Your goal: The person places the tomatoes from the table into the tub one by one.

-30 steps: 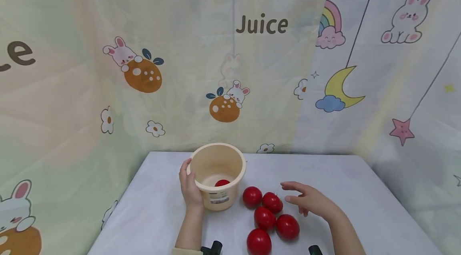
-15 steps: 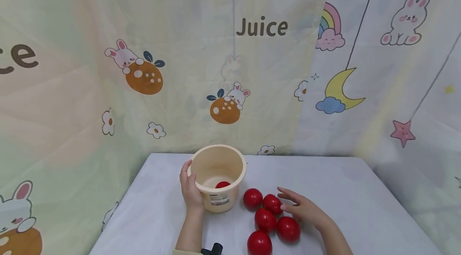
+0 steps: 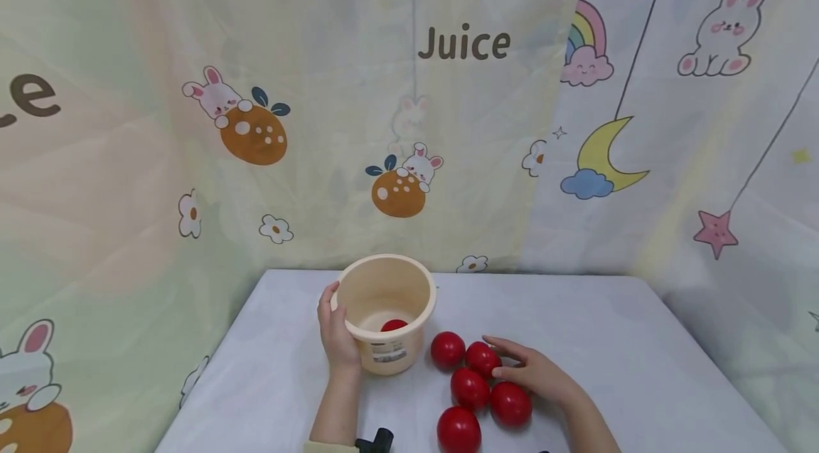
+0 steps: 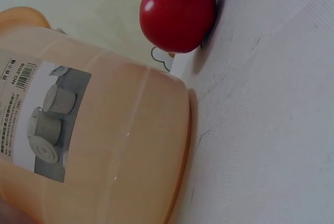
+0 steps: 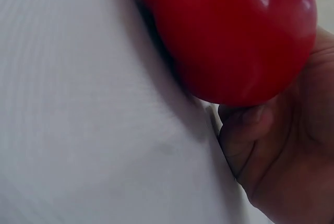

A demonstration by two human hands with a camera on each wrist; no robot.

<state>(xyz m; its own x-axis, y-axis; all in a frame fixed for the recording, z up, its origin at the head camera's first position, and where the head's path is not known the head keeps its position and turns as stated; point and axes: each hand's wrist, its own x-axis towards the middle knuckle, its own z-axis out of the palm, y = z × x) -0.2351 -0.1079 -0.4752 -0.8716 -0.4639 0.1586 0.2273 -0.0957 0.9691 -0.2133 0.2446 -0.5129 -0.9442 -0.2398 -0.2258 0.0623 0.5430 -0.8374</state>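
Observation:
In the head view my left hand (image 3: 338, 333) grips the left side of a cream plastic bucket (image 3: 409, 350), thumb at the rim. One red tomato (image 3: 394, 325) shows inside it. My right hand (image 3: 537, 375) has its thumb and forefinger on either side of a tomato (image 3: 483, 359), which rests on the table among several others. Nearest that hand is another tomato (image 3: 510, 404). The right wrist view shows a large tomato (image 5: 229, 36) covering part of the fingers. A printed label marks the bucket wall (image 4: 130, 140) in the left wrist view.
Loose tomatoes lie between bucket and right hand: one beside the bucket (image 3: 448, 350), one in the middle (image 3: 470, 389), one at the front (image 3: 458, 430). A white cloth covers the table (image 3: 576, 311). Printed curtains (image 3: 320, 119) hang behind it.
My right hand has come left and down, from right of the tomatoes onto the one at the back right. The left hand and bucket have stayed in place.

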